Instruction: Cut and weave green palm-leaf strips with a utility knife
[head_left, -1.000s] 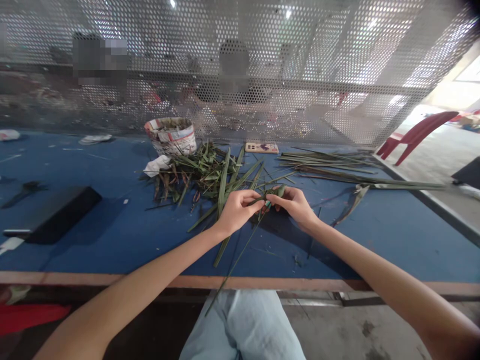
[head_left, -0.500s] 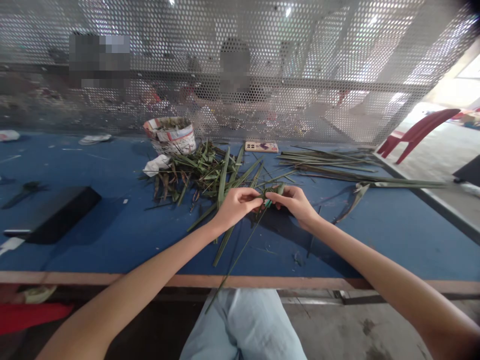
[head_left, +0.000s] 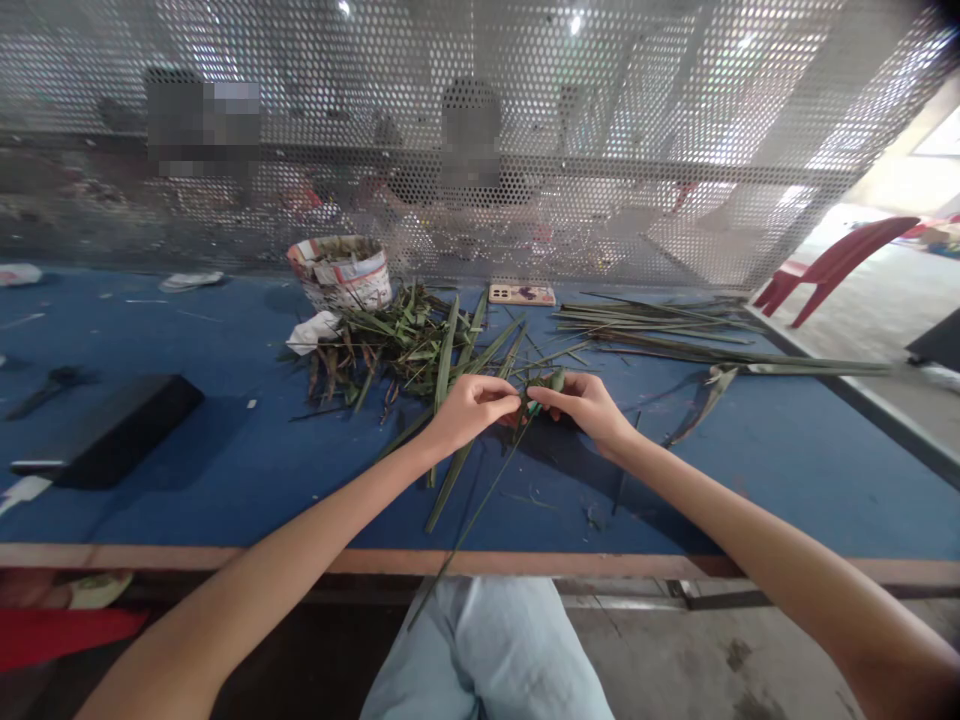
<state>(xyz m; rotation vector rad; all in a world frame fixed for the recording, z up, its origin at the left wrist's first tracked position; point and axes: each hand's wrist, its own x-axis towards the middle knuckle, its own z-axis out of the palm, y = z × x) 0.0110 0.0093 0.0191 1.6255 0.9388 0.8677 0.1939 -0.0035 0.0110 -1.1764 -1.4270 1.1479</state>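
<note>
My left hand [head_left: 482, 405] and my right hand [head_left: 577, 402] meet close together over the middle of the blue table, fingertips pinched. Between them is a small bundle of folded green leaf [head_left: 553, 381], partly covered by my right fingers. A bit of bright green [head_left: 534, 407] shows by my right thumb; its kind is unclear. From the bundle a long thin leaf strip [head_left: 480, 510] slants down past the table edge toward my lap. My left fingers are closed on the bundle's left side, where the leaf is mostly hidden. Long leaf strips [head_left: 450, 490] lie beneath my left wrist.
A heap of cut leaves [head_left: 405, 345] lies left of centre, before a paper-wrapped tub [head_left: 345, 272]. Behind are a phone [head_left: 522, 294] and a perforated metal screen [head_left: 637, 140]. More long leaves [head_left: 660, 325] lie right; a black box [head_left: 112, 430] stands left. Beyond is a red chair [head_left: 840, 265].
My fingertips have drawn slightly apart, the left hand shifting a little left. Both hands keep their hold on the leaf bundle, and the things on the table stay put.
</note>
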